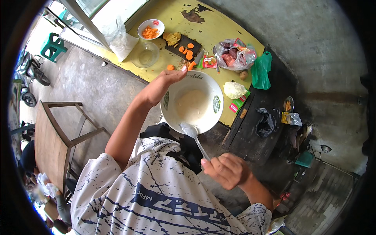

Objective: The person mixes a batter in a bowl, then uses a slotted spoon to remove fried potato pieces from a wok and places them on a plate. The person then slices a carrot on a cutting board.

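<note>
A white bowl [192,102] with printed marks on its inside wall holds a pale, off-white batter. My left hand [166,85] grips its upper left rim, thumb over the edge. Below the bowl, my right hand [226,170] is closed around the handle of a metal spoon [191,130]; the spoon's batter-coated head lies at the bowl's near rim. On the yellow table [167,17] beyond are a dark cutting board [176,52] with carrot slices [189,55] and yellowish cut pieces [173,38], a bowl of shredded carrot [150,31], and a glass bowl [144,55].
A bag of white powder [123,47] stands by the glass bowl. To the right lie a plastic bag of reddish food [233,55], a cabbage [234,90] and a green bag [261,70]. A wooden table [51,141] stands left, with a person's sleeve [63,208] beside it.
</note>
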{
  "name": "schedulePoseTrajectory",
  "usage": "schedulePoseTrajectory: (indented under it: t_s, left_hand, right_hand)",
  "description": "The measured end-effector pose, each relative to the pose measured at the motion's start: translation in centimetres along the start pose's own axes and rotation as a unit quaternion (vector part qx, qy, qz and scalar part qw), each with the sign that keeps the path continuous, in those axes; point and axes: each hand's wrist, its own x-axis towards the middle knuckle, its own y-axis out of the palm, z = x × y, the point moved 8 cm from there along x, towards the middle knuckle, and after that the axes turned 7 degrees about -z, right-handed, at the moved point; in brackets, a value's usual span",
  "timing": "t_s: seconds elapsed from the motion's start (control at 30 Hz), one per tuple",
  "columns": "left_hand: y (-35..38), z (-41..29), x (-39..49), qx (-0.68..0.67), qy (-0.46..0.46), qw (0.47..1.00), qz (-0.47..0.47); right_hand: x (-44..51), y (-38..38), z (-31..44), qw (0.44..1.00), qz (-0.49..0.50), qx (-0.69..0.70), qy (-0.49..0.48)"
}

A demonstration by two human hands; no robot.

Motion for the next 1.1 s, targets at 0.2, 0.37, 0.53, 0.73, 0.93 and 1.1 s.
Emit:
schedulePoseTrajectory:
  t_s: [0.2, 0.37, 0.53, 0.73, 0.93, 1.1]
  left_hand:
    - [0.1, -0.8, -0.5, -0.004, -0.009, 0.998, 0.069]
    - [0.8, 0.0, -0.9, -0.005, -0.042, 0.994, 0.104]
    - [0.5, -0.6, -0.6, -0.043, -0.024, 0.993, 0.107]
    - [1.8, -0.3, -1.1, -0.005, -0.08, 0.989, 0.121]
    - [3.1, -1.1, -1.6, -0.015, -0.068, 0.989, 0.129]
    - [3.0, -2.0, -2.0, -0.035, -0.061, 0.992, 0.104]
  right_hand:
    - [-0.5, -1.2, -2.2, 1.0, 0.013, -0.022, -0.001]
    - [0.3, -2.0, -1.7, 0.999, 0.036, -0.015, 0.009]
    - [1.0, -1.4, 1.0, 0.998, 0.032, 0.031, -0.049]
    - [1.0, -3.4, -4.2, 0.993, -0.058, 0.043, 0.093]
    - [1.3, -4.8, -6.3, 0.978, -0.115, 0.02, 0.175]
    - [0.6, -3.6, -6.2, 0.968, -0.121, 0.074, 0.207]
